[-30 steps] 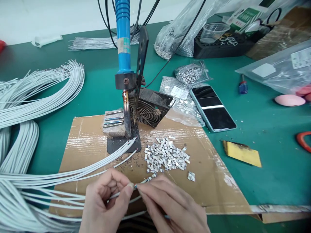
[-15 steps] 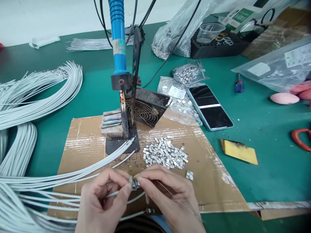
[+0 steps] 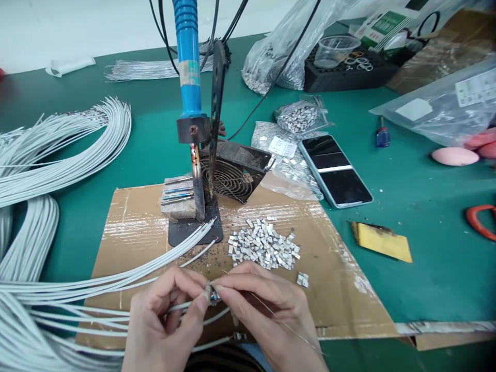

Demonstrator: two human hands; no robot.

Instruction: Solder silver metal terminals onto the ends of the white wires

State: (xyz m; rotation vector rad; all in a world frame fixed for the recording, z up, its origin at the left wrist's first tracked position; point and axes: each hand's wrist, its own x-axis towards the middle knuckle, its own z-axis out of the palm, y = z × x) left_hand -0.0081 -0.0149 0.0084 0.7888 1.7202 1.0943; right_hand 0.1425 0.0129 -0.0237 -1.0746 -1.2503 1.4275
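At the front of the cardboard, my left hand is closed, pinching a white cable close to its end. A small metal connector sits at that end, partly covered by fingertips. My right hand is closed too, thumb and forefinger on the connector from the right. A thin, solder-like wire runs through the right hand. Below, another cable ends in a metal connector. Beyond my hands lies a pile of small silvery connectors, with a few loose ones to its right.
A blue-handled soldering iron hangs in a stand, tip down, before a dark fan. White cable bundles fill the left. Rightward are a phone, a yellow sponge, a small screwdriver and connector bags.
My right fingertips have shifted slightly left along the connector, closer to the left fingertips. The left hand stays nearly still, holding the cable.
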